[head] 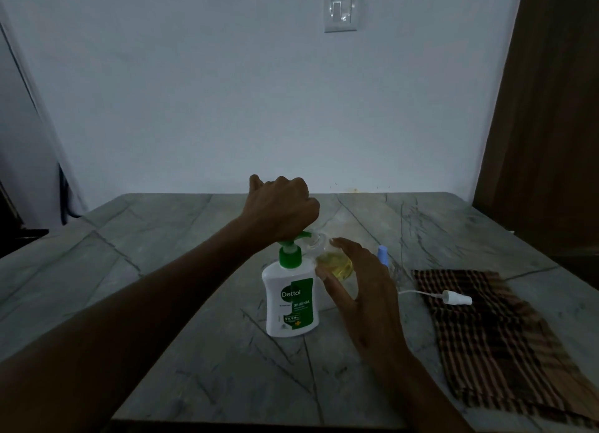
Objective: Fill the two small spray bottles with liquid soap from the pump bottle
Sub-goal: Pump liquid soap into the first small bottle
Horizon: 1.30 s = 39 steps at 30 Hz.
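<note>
A pale grey-blue plastered wall is filling the upper half of the view, carrying a white rectangular switch plate. A dark brown wooden panel is standing along the right edge. Below the wall, a grey-green veined stone table is stretching toward the camera. A brown and black checked cloth is lying flat on the right part of the table, and a white spray nozzle with its thin dip tube is resting on the cloth's far end, the tube reaching off the cloth onto the stone.

Near the middle of the table, a white plastic pump bottle with a green label and green pump head is standing upright. The left hand is sitting on top of the pump head as a loose fist, its underside pressing on the green plunger; its fingers are curled, though whether they are wrapping round the pump cannot be told from this angle.

Just right of the pump bottle, a small clear spray bottle partly filled with yellow liquid soap is being held tilted, its open neck touching the pump's spout. The right hand is gripping it, fingers and thumb curved round the body.

Behind the right hand, a second small bottle with a light blue cap is standing on the table, mostly hidden.
</note>
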Motion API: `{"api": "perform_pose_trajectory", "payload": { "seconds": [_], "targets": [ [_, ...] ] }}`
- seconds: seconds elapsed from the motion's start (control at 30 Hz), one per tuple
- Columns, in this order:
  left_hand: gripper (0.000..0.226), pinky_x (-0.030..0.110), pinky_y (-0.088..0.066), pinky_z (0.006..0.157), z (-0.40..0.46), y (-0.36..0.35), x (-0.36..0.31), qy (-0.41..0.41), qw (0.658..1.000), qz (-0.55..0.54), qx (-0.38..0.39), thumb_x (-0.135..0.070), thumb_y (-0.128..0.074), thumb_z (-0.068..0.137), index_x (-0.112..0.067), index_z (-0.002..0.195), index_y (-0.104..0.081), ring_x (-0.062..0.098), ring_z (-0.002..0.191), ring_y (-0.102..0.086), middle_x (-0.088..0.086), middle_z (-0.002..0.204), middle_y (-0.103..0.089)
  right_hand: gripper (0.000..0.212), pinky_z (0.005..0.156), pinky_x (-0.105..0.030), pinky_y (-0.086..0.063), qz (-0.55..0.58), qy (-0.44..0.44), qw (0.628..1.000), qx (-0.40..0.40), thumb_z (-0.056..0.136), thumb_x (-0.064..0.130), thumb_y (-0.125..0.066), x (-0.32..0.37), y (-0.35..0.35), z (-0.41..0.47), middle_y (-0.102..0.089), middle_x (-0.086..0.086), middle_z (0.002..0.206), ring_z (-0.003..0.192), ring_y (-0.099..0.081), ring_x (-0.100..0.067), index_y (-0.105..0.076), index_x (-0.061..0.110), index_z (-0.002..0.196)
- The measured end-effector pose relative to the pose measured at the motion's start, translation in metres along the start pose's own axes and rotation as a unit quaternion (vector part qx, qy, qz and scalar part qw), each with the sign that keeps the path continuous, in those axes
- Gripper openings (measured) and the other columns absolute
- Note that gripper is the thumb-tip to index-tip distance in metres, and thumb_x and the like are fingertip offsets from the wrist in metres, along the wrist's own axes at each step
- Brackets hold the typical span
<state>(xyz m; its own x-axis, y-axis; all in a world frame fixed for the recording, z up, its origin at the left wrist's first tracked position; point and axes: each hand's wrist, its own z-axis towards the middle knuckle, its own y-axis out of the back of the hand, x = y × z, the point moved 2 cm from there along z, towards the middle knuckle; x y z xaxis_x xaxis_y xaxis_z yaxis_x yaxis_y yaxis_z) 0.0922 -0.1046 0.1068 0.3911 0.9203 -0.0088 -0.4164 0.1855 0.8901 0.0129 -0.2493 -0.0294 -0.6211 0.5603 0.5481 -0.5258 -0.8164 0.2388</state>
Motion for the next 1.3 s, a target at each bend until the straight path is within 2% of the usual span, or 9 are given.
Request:
{"api": "perform_pose_trajectory", "payload": {
  "seconds": [0.13, 0.27, 0.37, 0.47, 0.63, 0.77, 1.03, 1.2, 1.3],
  "targets": [
    [0.027, 0.042, -0.023, 0.079, 0.004, 0.001, 0.004, -0.003, 1.000, 0.010, -0.019, -0.040, -0.030, 0.080, -0.019, 0.064, -0.034, 0.019, 0.060, -0.041, 0.000, 0.065, -0.045, 0.046, 0.107, -0.062, -0.043, -0.006, 0.010, 1.000, 0.002, 0.093, 0.050, -0.060, -0.004, 0.000, -0.001, -0.052, 0.025, 0.125, 0.120, -0.040, 0.025, -0.051, 0.036, 0.135],
    [0.028, 0.045, -0.028, 0.081, 0.003, -0.005, 0.001, 0.000, 1.000, 0.022, 0.018, -0.037, -0.025, 0.082, -0.018, 0.066, -0.036, 0.017, 0.064, -0.042, 0.000, 0.074, -0.048, 0.045, 0.105, -0.056, -0.047, 0.002, 0.021, 1.000, 0.001, 0.094, 0.046, -0.061, -0.003, 0.000, -0.001, -0.051, 0.025, 0.125, 0.120, -0.042, 0.024, -0.053, 0.031, 0.136],
    [0.027, 0.045, -0.029, 0.081, -0.001, -0.007, -0.002, 0.002, 0.999, 0.042, 0.023, -0.029, -0.027, 0.087, -0.015, 0.066, -0.037, 0.017, 0.065, -0.041, -0.002, 0.076, -0.041, 0.043, 0.113, -0.063, -0.035, -0.001, 0.025, 1.000, 0.001, 0.094, 0.046, -0.061, -0.003, 0.000, -0.001, -0.053, 0.027, 0.124, 0.119, -0.043, 0.024, -0.050, 0.035, 0.135],
    [0.026, 0.044, -0.023, 0.078, 0.000, -0.005, 0.000, -0.006, 0.999, 0.046, 0.016, -0.037, -0.023, 0.078, -0.018, 0.065, -0.035, 0.019, 0.065, -0.045, 0.001, 0.076, -0.048, 0.045, 0.108, -0.064, -0.039, -0.004, 0.018, 1.000, 0.007, 0.095, 0.049, -0.060, -0.006, 0.000, -0.001, -0.050, 0.033, 0.125, 0.119, -0.045, 0.021, -0.054, 0.030, 0.136],
    [0.026, 0.046, -0.025, 0.079, 0.007, 0.000, 0.004, 0.006, 0.999, 0.034, -0.012, -0.039, -0.026, 0.077, -0.018, 0.064, -0.035, 0.021, 0.063, -0.044, 0.003, 0.072, -0.047, 0.043, 0.120, -0.054, -0.029, -0.006, 0.012, 1.000, 0.021, 0.095, 0.039, -0.067, -0.003, 0.002, -0.002, -0.058, 0.020, 0.124, 0.116, -0.059, -0.004, -0.058, 0.022, 0.134],
    [0.023, 0.046, -0.024, 0.079, 0.004, -0.001, 0.000, -0.002, 0.999, 0.045, 0.020, -0.036, -0.023, 0.073, -0.017, 0.065, -0.034, 0.018, 0.064, -0.042, 0.003, 0.075, -0.048, 0.043, 0.108, -0.056, -0.043, 0.005, -0.002, 1.000, 0.024, 0.096, 0.036, -0.068, -0.002, 0.001, -0.001, -0.057, 0.018, 0.125, 0.116, -0.056, -0.001, -0.057, 0.022, 0.135],
    [0.036, 0.046, -0.023, 0.077, -0.004, 0.003, -0.007, -0.036, 0.997, 0.071, 0.002, -0.040, 0.000, 0.064, -0.016, 0.064, -0.027, 0.019, 0.061, -0.037, 0.002, 0.074, -0.043, 0.043, 0.106, -0.065, -0.041, 0.008, 0.012, 1.000, 0.014, 0.096, 0.039, -0.066, -0.002, 0.002, 0.000, -0.052, 0.027, 0.123, 0.115, -0.051, 0.010, -0.056, 0.023, 0.134],
    [0.026, 0.044, -0.023, 0.081, 0.004, 0.005, -0.001, -0.007, 1.000, 0.018, -0.022, -0.038, -0.028, 0.080, -0.018, 0.064, -0.032, 0.019, 0.060, -0.040, 0.002, 0.067, -0.045, 0.043, 0.104, -0.064, -0.043, 0.006, 0.007, 1.000, 0.012, 0.096, 0.042, -0.064, -0.003, 0.001, 0.000, -0.049, 0.030, 0.124, 0.116, -0.045, 0.019, -0.056, 0.024, 0.134],
    [0.025, 0.044, -0.024, 0.080, 0.001, 0.001, -0.002, -0.003, 1.000, 0.012, -0.005, -0.037, -0.025, 0.079, -0.018, 0.065, -0.033, 0.018, 0.062, -0.041, 0.002, 0.073, -0.048, 0.044, 0.104, -0.063, -0.044, 0.004, -0.003, 1.000, 0.013, 0.096, 0.044, -0.064, -0.003, 0.000, 0.000, -0.047, 0.031, 0.123, 0.114, -0.045, 0.019, -0.056, 0.025, 0.134]
  ]
}}
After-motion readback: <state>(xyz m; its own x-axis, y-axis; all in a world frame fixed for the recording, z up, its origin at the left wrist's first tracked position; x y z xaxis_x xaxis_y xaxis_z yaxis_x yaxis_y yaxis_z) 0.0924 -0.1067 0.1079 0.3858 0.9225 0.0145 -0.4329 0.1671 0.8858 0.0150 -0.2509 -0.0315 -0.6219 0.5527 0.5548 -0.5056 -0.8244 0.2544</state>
